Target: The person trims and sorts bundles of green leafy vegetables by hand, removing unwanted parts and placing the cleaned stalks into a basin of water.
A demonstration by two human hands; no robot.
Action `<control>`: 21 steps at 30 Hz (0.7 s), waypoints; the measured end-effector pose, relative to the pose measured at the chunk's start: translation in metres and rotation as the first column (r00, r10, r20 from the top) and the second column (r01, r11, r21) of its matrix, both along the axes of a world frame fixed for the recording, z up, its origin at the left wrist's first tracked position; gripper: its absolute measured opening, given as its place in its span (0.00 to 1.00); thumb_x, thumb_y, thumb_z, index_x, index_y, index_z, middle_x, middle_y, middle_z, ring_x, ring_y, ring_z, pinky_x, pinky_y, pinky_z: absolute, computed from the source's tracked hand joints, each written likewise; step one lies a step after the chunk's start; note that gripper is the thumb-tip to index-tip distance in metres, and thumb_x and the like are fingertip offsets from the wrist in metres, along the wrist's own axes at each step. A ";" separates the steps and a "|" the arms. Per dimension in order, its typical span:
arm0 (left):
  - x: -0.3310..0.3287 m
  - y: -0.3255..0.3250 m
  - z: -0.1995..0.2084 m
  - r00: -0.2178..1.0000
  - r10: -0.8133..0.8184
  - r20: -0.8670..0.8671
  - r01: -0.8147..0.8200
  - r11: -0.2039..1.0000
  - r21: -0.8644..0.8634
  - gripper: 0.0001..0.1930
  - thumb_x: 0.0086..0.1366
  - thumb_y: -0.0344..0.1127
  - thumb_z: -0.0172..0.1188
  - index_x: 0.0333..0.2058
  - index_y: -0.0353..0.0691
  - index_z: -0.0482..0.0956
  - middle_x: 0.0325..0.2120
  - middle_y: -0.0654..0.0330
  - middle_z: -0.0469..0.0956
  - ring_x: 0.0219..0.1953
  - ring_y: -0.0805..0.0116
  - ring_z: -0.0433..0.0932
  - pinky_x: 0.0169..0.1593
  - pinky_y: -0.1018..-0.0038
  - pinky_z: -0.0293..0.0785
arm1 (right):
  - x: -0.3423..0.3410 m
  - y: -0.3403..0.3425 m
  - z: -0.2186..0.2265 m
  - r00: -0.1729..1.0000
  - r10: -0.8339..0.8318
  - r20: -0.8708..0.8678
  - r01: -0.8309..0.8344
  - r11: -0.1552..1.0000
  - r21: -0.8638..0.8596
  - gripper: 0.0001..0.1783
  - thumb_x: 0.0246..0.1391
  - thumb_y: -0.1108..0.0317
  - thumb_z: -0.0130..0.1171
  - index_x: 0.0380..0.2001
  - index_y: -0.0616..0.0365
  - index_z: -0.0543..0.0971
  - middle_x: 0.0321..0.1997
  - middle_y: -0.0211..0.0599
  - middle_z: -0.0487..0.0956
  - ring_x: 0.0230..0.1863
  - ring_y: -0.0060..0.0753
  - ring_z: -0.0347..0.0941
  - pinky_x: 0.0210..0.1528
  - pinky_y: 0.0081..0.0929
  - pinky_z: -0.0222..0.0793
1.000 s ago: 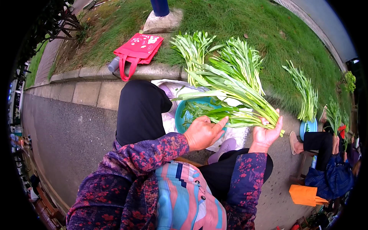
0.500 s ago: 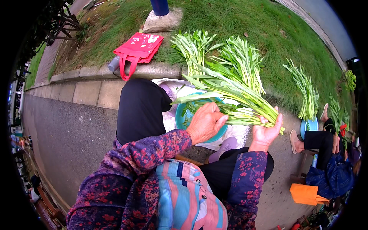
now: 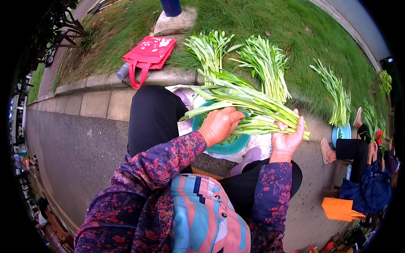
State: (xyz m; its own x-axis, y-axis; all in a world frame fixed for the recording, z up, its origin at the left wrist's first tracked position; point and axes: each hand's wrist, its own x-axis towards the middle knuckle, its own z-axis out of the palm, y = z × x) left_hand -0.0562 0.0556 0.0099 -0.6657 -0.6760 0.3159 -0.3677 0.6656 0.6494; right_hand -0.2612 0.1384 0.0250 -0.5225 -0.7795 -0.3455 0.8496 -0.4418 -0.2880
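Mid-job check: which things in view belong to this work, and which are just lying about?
Belong, it seems:
leafy greens in the right hand, left hand at their leaves
blue-green basin beneath
white sheet under the basin
two similar bunches beyond

Just lying about, apparently:
red bag
grey bottle beside it

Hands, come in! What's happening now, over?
Right hand holding greens by stems. Left hand at the leaves. Greens partly hide blue bowl.

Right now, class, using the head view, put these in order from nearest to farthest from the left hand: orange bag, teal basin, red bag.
1. Teal basin: partly beneath the left hand.
2. Red bag: up and to the left.
3. Orange bag: far off, lower right.
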 end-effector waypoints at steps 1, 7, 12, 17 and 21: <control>0.002 -0.001 0.000 0.999 -0.015 0.042 0.015 1.000 -0.003 0.07 0.53 0.29 0.59 0.33 0.41 0.77 0.28 0.57 0.74 0.30 0.55 0.76 0.34 0.66 0.73 | 0.000 0.000 -0.002 1.000 0.008 0.001 -0.008 1.000 0.001 0.16 0.58 0.58 0.49 0.45 0.55 0.73 0.36 0.38 0.74 0.22 0.24 0.59 0.22 0.22 0.57; 0.007 -0.009 0.005 0.991 -0.113 0.073 0.113 0.994 -0.006 0.05 0.52 0.30 0.59 0.30 0.40 0.75 0.27 0.57 0.74 0.34 0.56 0.75 0.38 0.66 0.72 | -0.001 -0.002 -0.004 1.000 0.009 0.012 -0.009 1.000 0.003 0.15 0.58 0.58 0.49 0.43 0.55 0.74 0.34 0.38 0.75 0.21 0.24 0.59 0.22 0.22 0.57; 0.009 -0.011 0.010 0.986 -0.161 0.032 0.160 0.987 0.029 0.06 0.52 0.29 0.58 0.29 0.39 0.72 0.29 0.56 0.74 0.36 0.55 0.75 0.40 0.66 0.71 | -0.001 -0.002 -0.007 0.999 0.029 -0.020 -0.029 0.999 -0.014 0.15 0.58 0.58 0.49 0.43 0.56 0.73 0.34 0.39 0.75 0.21 0.24 0.59 0.22 0.23 0.58; 0.010 -0.009 0.019 0.991 -0.121 0.050 0.100 0.949 0.300 0.08 0.52 0.29 0.56 0.32 0.38 0.72 0.27 0.57 0.76 0.34 0.55 0.76 0.40 0.67 0.71 | -0.001 -0.003 -0.005 0.999 0.034 -0.025 -0.034 0.999 0.005 0.16 0.58 0.58 0.49 0.43 0.56 0.73 0.33 0.39 0.75 0.21 0.25 0.59 0.22 0.23 0.58; 0.011 -0.014 0.017 0.990 -0.141 -0.007 0.134 0.921 0.365 0.14 0.56 0.28 0.54 0.43 0.37 0.73 0.26 0.60 0.76 0.31 0.66 0.76 0.39 0.73 0.71 | -0.001 -0.003 -0.007 0.998 0.064 -0.010 -0.064 0.998 -0.014 0.15 0.58 0.58 0.49 0.42 0.57 0.73 0.32 0.38 0.75 0.20 0.25 0.60 0.22 0.24 0.59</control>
